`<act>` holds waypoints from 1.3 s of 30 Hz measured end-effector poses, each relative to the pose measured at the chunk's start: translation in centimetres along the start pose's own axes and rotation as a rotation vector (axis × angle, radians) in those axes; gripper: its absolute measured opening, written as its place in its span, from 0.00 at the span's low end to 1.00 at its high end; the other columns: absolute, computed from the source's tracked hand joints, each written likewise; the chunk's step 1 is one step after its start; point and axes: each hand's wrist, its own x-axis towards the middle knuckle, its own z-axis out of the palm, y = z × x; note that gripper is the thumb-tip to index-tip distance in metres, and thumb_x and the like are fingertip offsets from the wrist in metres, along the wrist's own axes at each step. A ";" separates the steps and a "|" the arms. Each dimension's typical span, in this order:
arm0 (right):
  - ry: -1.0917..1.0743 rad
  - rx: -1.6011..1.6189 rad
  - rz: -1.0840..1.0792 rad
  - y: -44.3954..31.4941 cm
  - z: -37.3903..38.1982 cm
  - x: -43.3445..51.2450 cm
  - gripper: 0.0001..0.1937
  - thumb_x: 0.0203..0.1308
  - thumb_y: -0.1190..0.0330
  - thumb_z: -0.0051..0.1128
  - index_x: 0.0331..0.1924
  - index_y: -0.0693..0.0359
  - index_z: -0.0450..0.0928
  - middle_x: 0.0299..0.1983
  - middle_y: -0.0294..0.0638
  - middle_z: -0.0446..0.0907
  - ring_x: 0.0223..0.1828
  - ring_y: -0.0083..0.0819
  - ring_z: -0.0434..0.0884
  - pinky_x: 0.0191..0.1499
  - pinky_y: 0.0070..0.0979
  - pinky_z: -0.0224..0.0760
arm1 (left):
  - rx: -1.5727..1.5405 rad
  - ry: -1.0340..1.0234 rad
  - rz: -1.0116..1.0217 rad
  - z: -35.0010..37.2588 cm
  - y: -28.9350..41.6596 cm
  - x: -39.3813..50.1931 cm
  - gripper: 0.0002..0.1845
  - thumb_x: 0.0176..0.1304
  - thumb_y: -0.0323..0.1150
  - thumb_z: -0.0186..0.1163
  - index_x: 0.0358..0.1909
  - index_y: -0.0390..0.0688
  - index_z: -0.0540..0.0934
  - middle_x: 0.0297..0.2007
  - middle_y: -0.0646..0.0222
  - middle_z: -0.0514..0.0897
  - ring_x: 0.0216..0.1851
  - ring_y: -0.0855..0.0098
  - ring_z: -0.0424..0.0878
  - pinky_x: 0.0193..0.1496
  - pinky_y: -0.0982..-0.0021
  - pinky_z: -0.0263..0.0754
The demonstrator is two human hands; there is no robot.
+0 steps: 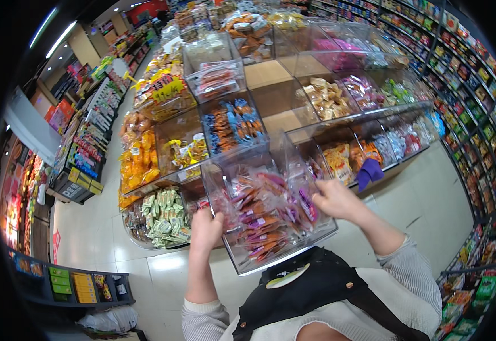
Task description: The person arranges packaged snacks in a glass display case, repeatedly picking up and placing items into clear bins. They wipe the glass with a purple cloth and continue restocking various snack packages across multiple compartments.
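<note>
Between my two hands is a clear plastic bin (pixel 282 255), held close in front of my apron. Many sealed snack packets (pixel 260 217) with orange-brown contents and purple or pink printing fill it. My left hand (pixel 206 228) grips the bin's left wall, fingers curled round the edge. On the opposite wall my right hand (pixel 333 198) has its grip near the top. The bin's far end overlaps the front row of the tiered display; whether it rests there, I cannot tell. A purple cloth (pixel 369 174) hangs on the display's front edge, just beyond my right hand.
Green-wrapped snacks (pixel 165 215) lie in a compartment left of my hand. Blue-edged packets (pixel 233 125) fill a bin behind. A bare brown display slot (pixel 284 120) shows beside them. Stocked shelves (pixel 478 128) curve along the right. A low dark shelf (pixel 124 290) stands at lower left.
</note>
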 end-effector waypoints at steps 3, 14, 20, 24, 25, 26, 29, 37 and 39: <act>0.105 -0.075 -0.004 -1.2 -6.3 -1.4 0.13 0.54 0.66 0.49 0.29 0.72 0.75 0.25 0.63 0.76 0.31 0.58 0.79 0.37 0.46 0.72 | -0.105 -0.054 0.160 -1.3 6.0 1.1 0.16 0.54 0.29 0.50 0.38 0.30 0.82 0.24 0.60 0.85 0.26 0.72 0.84 0.31 0.71 0.77; 0.510 -0.102 -0.226 5.6 -16.6 14.6 0.13 0.54 0.67 0.49 0.32 0.71 0.76 0.27 0.62 0.78 0.33 0.59 0.78 0.38 0.46 0.71 | -0.174 0.206 0.555 1.9 17.5 25.3 0.14 0.52 0.34 0.56 0.31 0.32 0.82 0.19 0.55 0.82 0.22 0.65 0.82 0.30 0.65 0.74; 0.509 -0.103 -0.240 10.8 -17.2 25.9 0.14 0.55 0.64 0.52 0.30 0.71 0.76 0.24 0.62 0.77 0.30 0.58 0.78 0.35 0.46 0.70 | -0.296 0.140 0.421 2.4 19.4 35.8 0.13 0.59 0.28 0.54 0.42 0.30 0.81 0.26 0.61 0.84 0.25 0.73 0.83 0.28 0.73 0.78; 0.473 -0.101 -0.267 12.0 -17.8 29.6 0.15 0.54 0.63 0.50 0.30 0.71 0.77 0.26 0.63 0.77 0.31 0.60 0.78 0.37 0.47 0.70 | -0.324 0.121 0.330 2.0 21.6 36.8 0.14 0.61 0.26 0.52 0.46 0.30 0.80 0.29 0.60 0.85 0.27 0.73 0.84 0.28 0.75 0.79; 0.420 -0.103 -0.262 11.8 -18.1 30.1 0.15 0.54 0.63 0.50 0.30 0.72 0.77 0.26 0.63 0.77 0.31 0.61 0.78 0.36 0.47 0.70 | -0.309 0.120 0.351 1.5 21.6 37.4 0.14 0.61 0.25 0.52 0.46 0.29 0.80 0.29 0.59 0.85 0.28 0.73 0.84 0.28 0.75 0.79; 0.368 -0.105 -0.258 11.6 -18.6 30.6 0.15 0.54 0.63 0.50 0.29 0.72 0.77 0.25 0.63 0.77 0.31 0.61 0.78 0.36 0.47 0.70 | -0.354 0.108 0.306 1.1 21.6 37.8 0.15 0.61 0.25 0.53 0.47 0.29 0.80 0.29 0.60 0.85 0.27 0.74 0.84 0.29 0.75 0.80; 0.308 -0.102 -0.297 12.5 -19.1 30.9 0.17 0.56 0.63 0.50 0.27 0.73 0.76 0.20 0.60 0.75 0.24 0.54 0.78 0.31 0.44 0.70 | -0.324 0.097 0.279 0.9 22.7 37.4 0.17 0.60 0.26 0.54 0.48 0.27 0.79 0.30 0.61 0.85 0.28 0.76 0.83 0.32 0.76 0.80; 0.159 -0.072 -0.257 12.1 -21.7 30.9 0.12 0.58 0.68 0.51 0.32 0.73 0.76 0.15 0.44 0.72 0.15 0.23 0.67 0.21 0.27 0.58 | -0.199 0.166 0.266 -0.2 25.0 36.2 0.19 0.61 0.28 0.55 0.50 0.24 0.77 0.34 0.58 0.85 0.33 0.73 0.84 0.38 0.74 0.82; 0.176 -0.105 -0.258 11.3 -21.7 31.5 0.12 0.59 0.68 0.51 0.33 0.73 0.77 0.15 0.44 0.73 0.16 0.24 0.69 0.22 0.27 0.60 | -0.240 0.179 0.263 -0.4 24.7 36.7 0.19 0.61 0.27 0.55 0.50 0.24 0.77 0.34 0.57 0.85 0.33 0.73 0.85 0.39 0.74 0.82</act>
